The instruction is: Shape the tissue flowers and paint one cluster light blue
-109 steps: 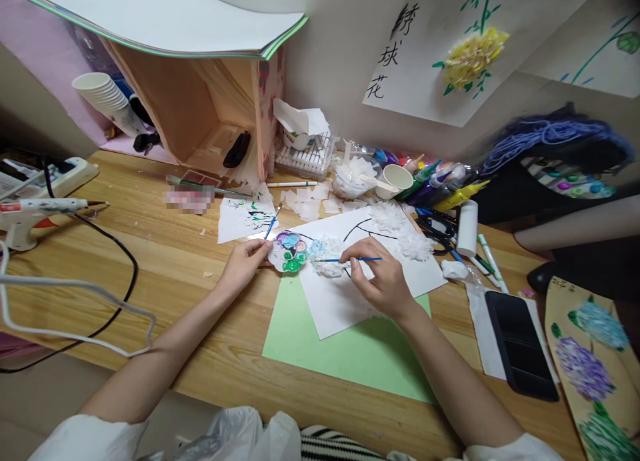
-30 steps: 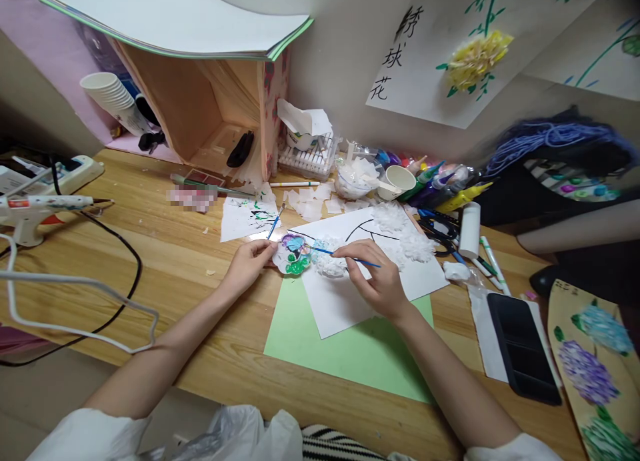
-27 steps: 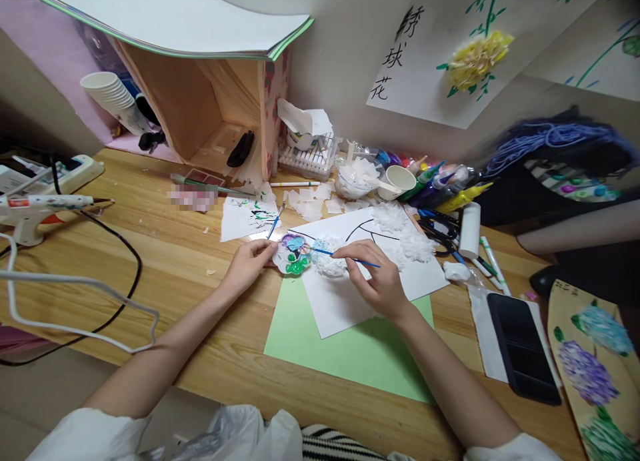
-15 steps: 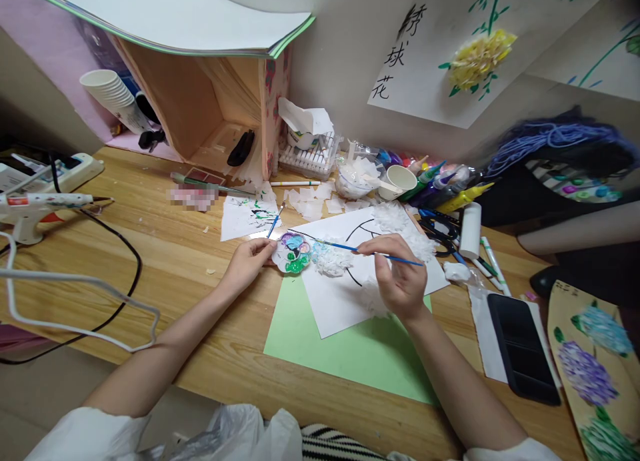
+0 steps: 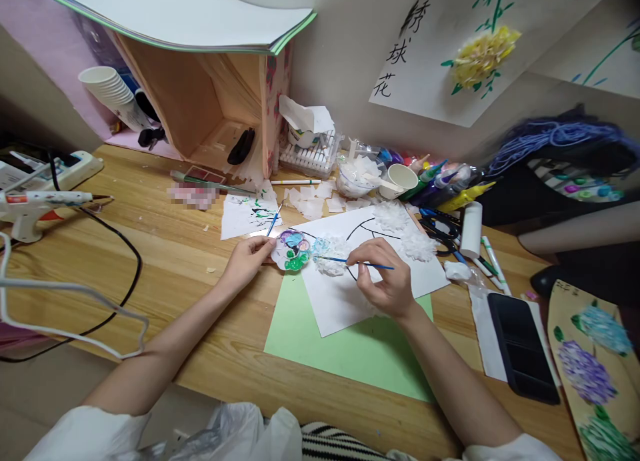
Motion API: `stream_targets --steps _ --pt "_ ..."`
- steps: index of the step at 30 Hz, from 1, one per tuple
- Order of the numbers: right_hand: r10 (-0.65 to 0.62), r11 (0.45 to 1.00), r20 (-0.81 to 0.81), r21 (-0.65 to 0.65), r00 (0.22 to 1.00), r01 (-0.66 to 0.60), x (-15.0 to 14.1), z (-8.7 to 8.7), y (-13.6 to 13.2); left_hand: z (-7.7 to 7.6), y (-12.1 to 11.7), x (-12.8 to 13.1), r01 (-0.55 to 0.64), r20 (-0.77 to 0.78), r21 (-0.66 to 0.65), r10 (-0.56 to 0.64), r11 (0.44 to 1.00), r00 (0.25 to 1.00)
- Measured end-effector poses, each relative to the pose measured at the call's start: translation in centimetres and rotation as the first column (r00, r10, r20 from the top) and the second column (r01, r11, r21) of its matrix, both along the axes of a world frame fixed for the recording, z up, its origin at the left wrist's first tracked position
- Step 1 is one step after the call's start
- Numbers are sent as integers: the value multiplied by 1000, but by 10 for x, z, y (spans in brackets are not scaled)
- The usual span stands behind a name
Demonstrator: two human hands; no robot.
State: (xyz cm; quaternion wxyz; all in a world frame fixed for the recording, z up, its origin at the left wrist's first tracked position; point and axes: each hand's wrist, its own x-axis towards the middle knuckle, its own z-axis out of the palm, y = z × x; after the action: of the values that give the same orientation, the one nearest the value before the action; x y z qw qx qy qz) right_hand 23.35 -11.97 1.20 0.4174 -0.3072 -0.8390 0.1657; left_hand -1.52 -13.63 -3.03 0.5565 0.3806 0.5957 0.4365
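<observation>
In my left hand [image 5: 249, 261] is a small flower-shaped paint palette [image 5: 293, 251] with purple, blue and green paint; a second blue paintbrush [image 5: 275, 219] sticks up just beyond the fingers. My right hand [image 5: 383, 277] pinches a thin blue paintbrush [image 5: 367, 263], its tip pointing left at a ruffled white paper flower [image 5: 331, 262] tinted light blue along its upper left. That flower is on a white sheet [image 5: 330, 314] with drawn black stems and more white ruffled flowers [image 5: 393, 215] at its upper right. Under the sheet lies green paper [image 5: 350, 361].
A paint-smeared paper scrap [image 5: 250, 214] and torn white pieces [image 5: 307, 199] lie behind the palette. Farther back stand a paper cup [image 5: 400, 179] and paint bottles [image 5: 465, 197]. A phone [image 5: 523, 347] lies at right; a glue gun [image 5: 45, 204] and cables are at left.
My right hand has moved slightly left and down, bringing the brush tip lower onto the blue-tinted flower. My left hand and the palette have shifted only a little.
</observation>
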Motion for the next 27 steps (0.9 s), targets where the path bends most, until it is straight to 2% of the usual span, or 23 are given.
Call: stream_targets --steps 13,22,27 --pt "-36 999 8 17 999 35 3 2 0 1 0 1 2 6 -11 -2 1000 1000" --pt "15 1000 26 -4 1000 -15 -1 1 0 -2 0 0 24 36 -6 -24 1000 999" --pt "-25 999 23 30 999 25 2 3 0 -2 0 0 34 6 -1 -34 999 999"
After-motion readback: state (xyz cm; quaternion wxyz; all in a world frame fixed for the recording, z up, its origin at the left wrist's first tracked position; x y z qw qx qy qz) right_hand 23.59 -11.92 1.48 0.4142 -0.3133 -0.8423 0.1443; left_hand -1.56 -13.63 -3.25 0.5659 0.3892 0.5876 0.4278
